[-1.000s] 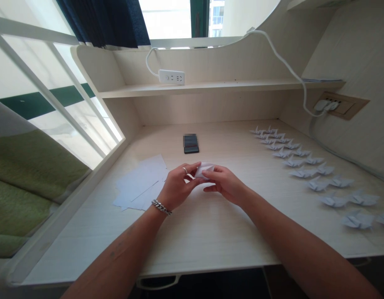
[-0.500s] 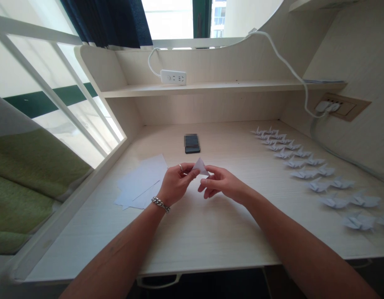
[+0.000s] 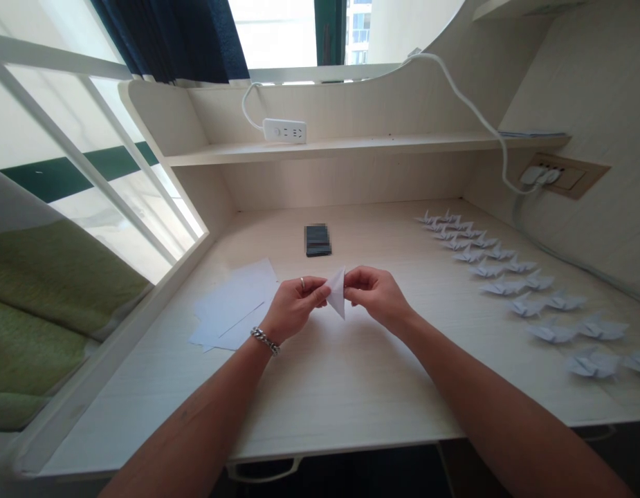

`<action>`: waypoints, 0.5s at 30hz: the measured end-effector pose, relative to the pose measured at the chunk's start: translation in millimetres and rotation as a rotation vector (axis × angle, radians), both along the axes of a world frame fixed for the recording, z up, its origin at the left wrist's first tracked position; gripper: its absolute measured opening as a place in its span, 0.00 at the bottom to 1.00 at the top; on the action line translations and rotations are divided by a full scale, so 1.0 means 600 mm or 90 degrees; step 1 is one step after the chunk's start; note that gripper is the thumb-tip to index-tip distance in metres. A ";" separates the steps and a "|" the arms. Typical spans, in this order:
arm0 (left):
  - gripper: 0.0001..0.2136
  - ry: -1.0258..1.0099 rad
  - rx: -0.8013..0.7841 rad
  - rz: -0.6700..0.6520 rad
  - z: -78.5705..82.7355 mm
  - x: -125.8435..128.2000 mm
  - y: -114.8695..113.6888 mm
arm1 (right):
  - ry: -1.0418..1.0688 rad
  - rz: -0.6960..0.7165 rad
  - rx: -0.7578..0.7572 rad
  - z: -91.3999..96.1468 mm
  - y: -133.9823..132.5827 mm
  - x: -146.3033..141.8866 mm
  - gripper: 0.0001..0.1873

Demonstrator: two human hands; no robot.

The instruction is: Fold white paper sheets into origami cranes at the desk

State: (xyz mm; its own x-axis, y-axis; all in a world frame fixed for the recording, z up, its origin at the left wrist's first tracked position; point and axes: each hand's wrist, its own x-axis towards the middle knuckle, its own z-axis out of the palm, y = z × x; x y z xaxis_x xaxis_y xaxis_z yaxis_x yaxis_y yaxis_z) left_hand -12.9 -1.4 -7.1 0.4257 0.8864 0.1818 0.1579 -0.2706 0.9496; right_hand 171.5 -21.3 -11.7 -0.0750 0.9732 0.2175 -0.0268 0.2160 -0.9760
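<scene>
A small folded piece of white paper (image 3: 337, 293), triangular in outline with one point downward, is held up between my two hands above the desk (image 3: 345, 387). My left hand (image 3: 295, 304), with a ring and a chain bracelet at the wrist, pinches its left corner between thumb and fingers. At the paper's right edge, my right hand (image 3: 376, 294) has thumb and curled fingers closed on it; the fingertips are partly hidden. Loose sheets of white paper (image 3: 231, 301) lie flat beside my left hand.
Several folded paper cranes (image 3: 514, 287) stand in two rows along the desk's right side. A dark, partly blurred rectangular object (image 3: 318, 240) lies beyond my hands. A white power strip (image 3: 284, 131) sits on the shelf (image 3: 345, 146); its cable runs to the wall socket (image 3: 571, 176).
The folded paper has turned, its point now downward instead of up. My right hand's fingers have drawn together and closed on the paper's right edge. The view has shifted slightly.
</scene>
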 end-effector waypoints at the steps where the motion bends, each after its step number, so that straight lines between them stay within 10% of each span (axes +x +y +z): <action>1: 0.15 -0.003 -0.006 -0.002 0.000 0.002 -0.001 | 0.025 -0.005 -0.007 -0.002 0.000 -0.002 0.07; 15: 0.20 0.097 0.023 0.048 0.003 0.024 -0.025 | -0.246 -0.202 0.111 -0.008 -0.010 -0.013 0.05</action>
